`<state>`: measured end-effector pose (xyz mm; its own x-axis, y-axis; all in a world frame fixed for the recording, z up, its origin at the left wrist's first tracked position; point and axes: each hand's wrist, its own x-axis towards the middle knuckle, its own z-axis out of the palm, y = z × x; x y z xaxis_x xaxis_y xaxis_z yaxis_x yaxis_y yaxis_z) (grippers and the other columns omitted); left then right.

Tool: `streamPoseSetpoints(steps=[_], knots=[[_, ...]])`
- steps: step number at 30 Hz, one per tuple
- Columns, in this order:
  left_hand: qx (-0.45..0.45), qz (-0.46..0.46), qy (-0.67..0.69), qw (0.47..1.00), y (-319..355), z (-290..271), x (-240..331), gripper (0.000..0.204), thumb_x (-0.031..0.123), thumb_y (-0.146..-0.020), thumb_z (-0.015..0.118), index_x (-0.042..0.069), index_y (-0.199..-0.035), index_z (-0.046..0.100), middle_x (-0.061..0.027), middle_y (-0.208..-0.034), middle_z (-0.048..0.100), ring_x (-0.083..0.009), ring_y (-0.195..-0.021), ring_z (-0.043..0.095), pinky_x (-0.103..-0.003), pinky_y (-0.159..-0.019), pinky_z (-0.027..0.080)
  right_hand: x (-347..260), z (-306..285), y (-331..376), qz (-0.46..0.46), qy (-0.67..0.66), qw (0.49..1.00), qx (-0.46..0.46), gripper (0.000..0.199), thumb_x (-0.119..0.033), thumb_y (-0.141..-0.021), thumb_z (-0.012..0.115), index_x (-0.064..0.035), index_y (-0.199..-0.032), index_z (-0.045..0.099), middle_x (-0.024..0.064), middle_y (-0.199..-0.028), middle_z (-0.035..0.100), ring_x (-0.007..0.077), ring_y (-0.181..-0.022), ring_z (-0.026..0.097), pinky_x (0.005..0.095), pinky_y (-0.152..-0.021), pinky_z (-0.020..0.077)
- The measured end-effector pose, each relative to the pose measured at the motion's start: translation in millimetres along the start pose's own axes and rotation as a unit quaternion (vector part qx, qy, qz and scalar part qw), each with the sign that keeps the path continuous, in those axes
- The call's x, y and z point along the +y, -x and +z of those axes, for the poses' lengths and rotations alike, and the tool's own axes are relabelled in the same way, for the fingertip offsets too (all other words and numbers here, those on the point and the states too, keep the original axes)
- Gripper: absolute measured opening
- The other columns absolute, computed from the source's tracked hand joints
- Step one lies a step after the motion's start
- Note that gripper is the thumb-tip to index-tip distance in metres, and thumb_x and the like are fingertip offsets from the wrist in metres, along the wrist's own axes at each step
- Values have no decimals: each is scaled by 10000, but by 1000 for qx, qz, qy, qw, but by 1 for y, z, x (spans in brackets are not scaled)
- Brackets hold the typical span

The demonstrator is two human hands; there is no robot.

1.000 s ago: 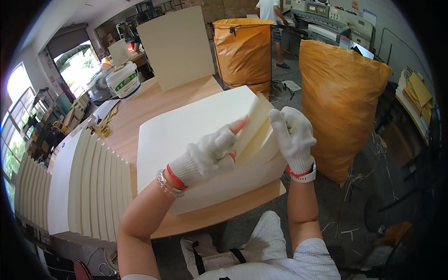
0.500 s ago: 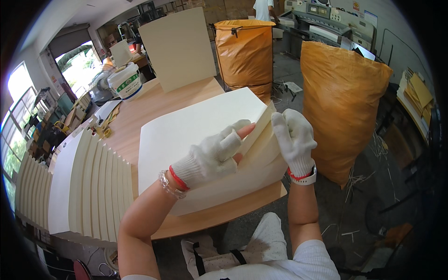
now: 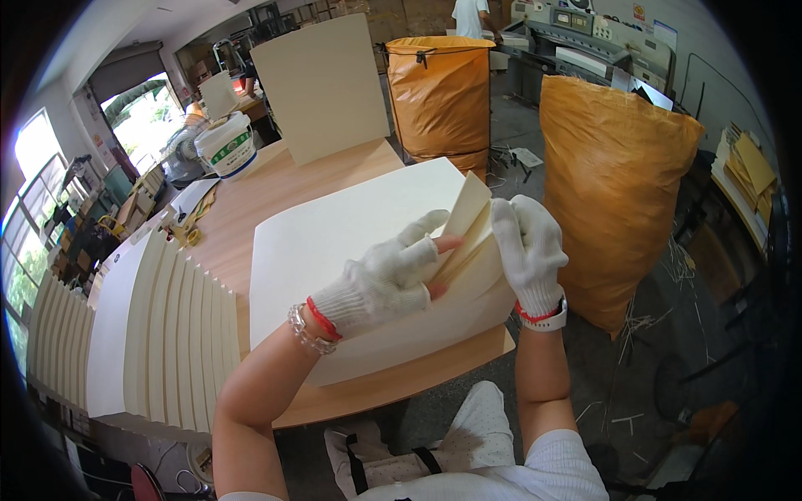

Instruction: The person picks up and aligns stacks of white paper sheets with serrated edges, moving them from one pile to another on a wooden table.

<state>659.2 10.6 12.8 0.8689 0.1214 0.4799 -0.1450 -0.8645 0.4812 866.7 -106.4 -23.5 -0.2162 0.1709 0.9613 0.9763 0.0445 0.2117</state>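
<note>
Left hand point(image 3: 380, 280), white knit glove with bare fingertips, lies on stack of cream paper sheets point(image 3: 334, 242), fingers slipped under lifted corner sheets point(image 3: 468, 219). Right hand point(image 3: 528, 246), same glove, closed on edge of those raised sheets, thumb on top. Stack sits on round wooden table point(image 3: 251, 200), near its right edge. Fanned cream sheet piles point(image 3: 142, 326) lie at table's left side. White bucket point(image 3: 225, 144) stands at far side. Two orange sacks point(image 3: 614, 192) stand on floor to right.
</note>
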Motion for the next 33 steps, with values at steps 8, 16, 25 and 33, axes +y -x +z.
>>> streamPoseSetpoints(steps=[8,16,25,33], knots=[[-95,-95,59,989,-4,-11,9,318,31,-852,711,64,-1167,681,-142,-1244,601,-274,-1121,633,-368,-928,499,-1,-1,0,47,-5,997,-62,317,22,-843,660,50,-1154,604,106,-772,463,260,-650,517,380,-548,424],[-28,-46,45,998,2,0,-7,412,40,-819,774,90,-1218,685,-251,-1567,413,-367,-1262,589,-353,-999,483,-3,-4,-4,36,-14,999,-22,256,11,-856,654,41,-1106,607,103,-763,451,258,-636,500,385,-545,406],[-112,-72,19,991,-2,-10,0,273,-31,-832,677,55,-1090,649,-124,-1203,600,-295,-933,631,-354,-826,516,-6,-1,-4,35,-2,999,-7,270,21,-858,650,31,-1123,599,107,-780,452,269,-652,514,391,-558,423],[-37,-63,27,997,0,-2,2,306,83,-844,733,53,-1138,652,-193,-1486,465,-374,-1173,611,-370,-963,525,-5,-2,-3,49,-12,999,-10,250,11,-866,653,29,-1110,599,110,-778,458,272,-650,514,392,-555,420]])
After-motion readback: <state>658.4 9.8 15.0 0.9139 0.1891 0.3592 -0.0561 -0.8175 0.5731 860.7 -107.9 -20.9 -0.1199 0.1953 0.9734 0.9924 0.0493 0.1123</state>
